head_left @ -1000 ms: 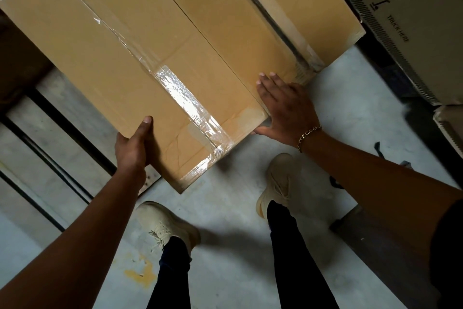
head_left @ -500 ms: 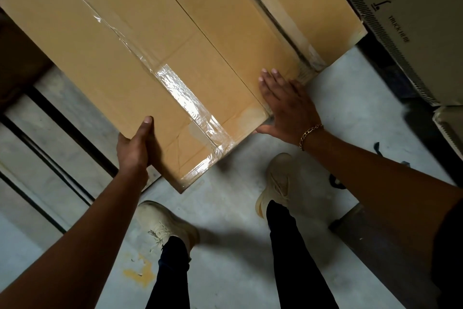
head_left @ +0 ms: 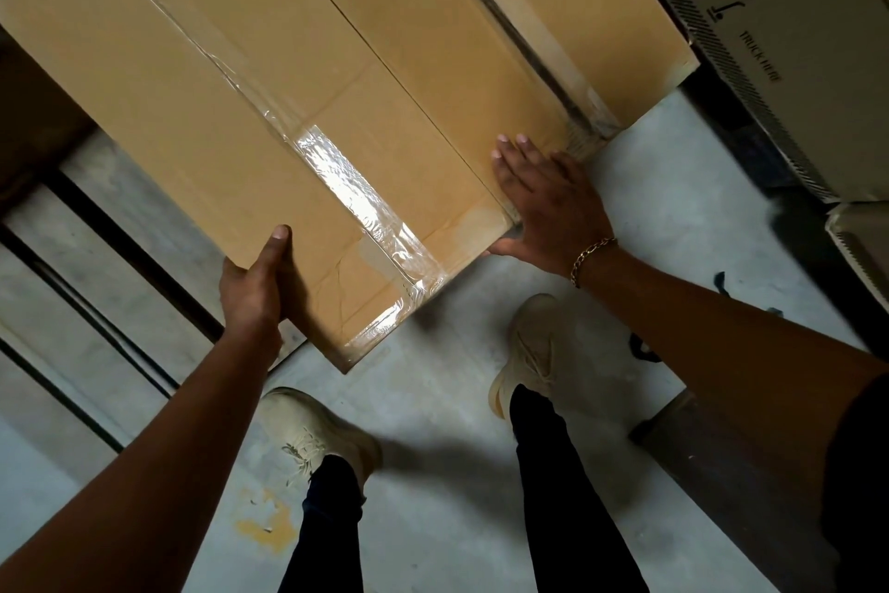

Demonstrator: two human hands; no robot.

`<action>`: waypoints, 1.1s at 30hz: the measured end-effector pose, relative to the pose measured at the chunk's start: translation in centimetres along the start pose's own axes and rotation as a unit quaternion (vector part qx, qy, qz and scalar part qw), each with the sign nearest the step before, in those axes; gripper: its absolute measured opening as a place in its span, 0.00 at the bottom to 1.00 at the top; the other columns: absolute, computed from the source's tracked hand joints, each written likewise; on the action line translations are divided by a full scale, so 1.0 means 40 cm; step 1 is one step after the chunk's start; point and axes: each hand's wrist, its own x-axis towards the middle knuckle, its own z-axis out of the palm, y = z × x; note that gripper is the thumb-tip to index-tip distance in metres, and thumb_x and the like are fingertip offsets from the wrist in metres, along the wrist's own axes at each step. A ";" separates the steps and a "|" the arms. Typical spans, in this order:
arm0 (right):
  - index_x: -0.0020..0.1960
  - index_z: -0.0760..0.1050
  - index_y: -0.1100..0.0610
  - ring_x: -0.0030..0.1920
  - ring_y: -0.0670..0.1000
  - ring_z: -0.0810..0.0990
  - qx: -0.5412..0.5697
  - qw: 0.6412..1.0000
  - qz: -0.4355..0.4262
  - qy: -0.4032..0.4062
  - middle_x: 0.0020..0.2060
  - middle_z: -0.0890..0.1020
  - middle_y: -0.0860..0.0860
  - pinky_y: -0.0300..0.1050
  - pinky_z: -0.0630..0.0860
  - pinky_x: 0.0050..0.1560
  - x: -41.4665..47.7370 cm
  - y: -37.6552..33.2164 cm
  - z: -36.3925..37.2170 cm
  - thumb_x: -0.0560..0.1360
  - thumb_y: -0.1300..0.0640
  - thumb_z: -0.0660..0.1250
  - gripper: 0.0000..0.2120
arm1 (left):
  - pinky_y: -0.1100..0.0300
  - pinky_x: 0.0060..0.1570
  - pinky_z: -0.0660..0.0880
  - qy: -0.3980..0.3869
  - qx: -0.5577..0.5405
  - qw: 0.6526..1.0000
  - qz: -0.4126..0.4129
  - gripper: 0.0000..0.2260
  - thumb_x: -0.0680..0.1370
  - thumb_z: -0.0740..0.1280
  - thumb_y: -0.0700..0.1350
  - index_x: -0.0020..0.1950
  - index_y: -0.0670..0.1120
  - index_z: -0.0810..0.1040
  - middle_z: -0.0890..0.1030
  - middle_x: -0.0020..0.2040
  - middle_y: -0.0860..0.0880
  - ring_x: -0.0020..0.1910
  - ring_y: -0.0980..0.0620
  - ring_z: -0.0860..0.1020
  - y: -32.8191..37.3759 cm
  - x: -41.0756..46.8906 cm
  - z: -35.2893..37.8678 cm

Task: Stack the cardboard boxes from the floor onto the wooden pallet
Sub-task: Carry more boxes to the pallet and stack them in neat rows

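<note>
A large brown cardboard box [head_left: 202,111], sealed with clear tape, hangs tilted over the wooden pallet [head_left: 110,275] at the left. My left hand [head_left: 255,284] grips its near edge, thumb on the top face and fingers hidden underneath. At the box's right corner my right hand [head_left: 543,203] lies flat, fingers on the adjoining cardboard panel [head_left: 433,53] and thumb hooked under the corner. I cannot tell whether that panel is a side of the same box or a second box. Another brown box [head_left: 591,1] lies beyond a dark gap at the upper right.
Pale printed cartons [head_left: 793,44] stand along the right edge. A dark block [head_left: 702,453] sits on the concrete floor [head_left: 447,400] at the lower right. My two shoes stand just below the box, the left [head_left: 317,433] by the pallet's corner.
My right hand has slid slightly forward along the cardboard. The box and my left hand have hardly moved.
</note>
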 end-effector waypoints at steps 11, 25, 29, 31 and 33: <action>0.81 0.59 0.59 0.81 0.57 0.59 -0.002 1.000 0.006 -0.026 0.81 0.60 0.56 0.61 0.62 0.75 -0.006 -0.012 -0.018 0.63 0.29 0.73 0.57 | 0.45 0.65 0.75 -0.010 -0.003 1.000 -0.001 0.31 0.78 0.74 0.57 0.77 0.49 0.68 0.76 0.65 0.51 0.66 0.47 0.74 -0.007 0.008 -0.001; 0.84 0.49 0.56 0.83 0.55 0.49 0.052 0.991 0.022 -0.124 0.84 0.50 0.52 0.64 0.53 0.79 -0.021 -0.136 -0.178 0.67 0.23 0.62 0.58 | 0.53 0.71 0.66 -0.078 0.075 0.988 0.114 0.34 0.81 0.69 0.58 0.83 0.49 0.60 0.68 0.79 0.47 0.76 0.46 0.68 0.111 -0.030 -0.156; 0.83 0.53 0.56 0.82 0.56 0.53 0.083 0.991 0.061 -0.090 0.83 0.54 0.52 0.62 0.54 0.77 -0.002 -0.249 -0.276 0.70 0.23 0.55 0.52 | 0.50 0.73 0.65 -0.078 0.155 0.966 0.190 0.36 0.81 0.66 0.63 0.84 0.52 0.57 0.64 0.82 0.49 0.79 0.46 0.65 0.170 -0.072 -0.262; 0.83 0.55 0.56 0.82 0.56 0.56 0.101 0.990 0.061 -0.077 0.82 0.57 0.54 0.62 0.57 0.77 0.012 -0.321 -0.340 0.70 0.23 0.52 0.52 | 0.49 0.75 0.63 -0.085 0.179 0.957 0.212 0.37 0.81 0.65 0.64 0.85 0.52 0.56 0.61 0.83 0.50 0.80 0.45 0.63 0.198 -0.089 -0.330; 0.82 0.57 0.57 0.80 0.57 0.61 0.114 0.990 0.059 -0.065 0.81 0.61 0.56 0.63 0.63 0.75 0.028 -0.395 -0.406 0.71 0.24 0.51 0.51 | 0.48 0.76 0.62 -0.091 0.199 0.947 0.236 0.37 0.80 0.64 0.66 0.85 0.53 0.55 0.59 0.84 0.50 0.80 0.45 0.62 0.227 -0.110 -0.403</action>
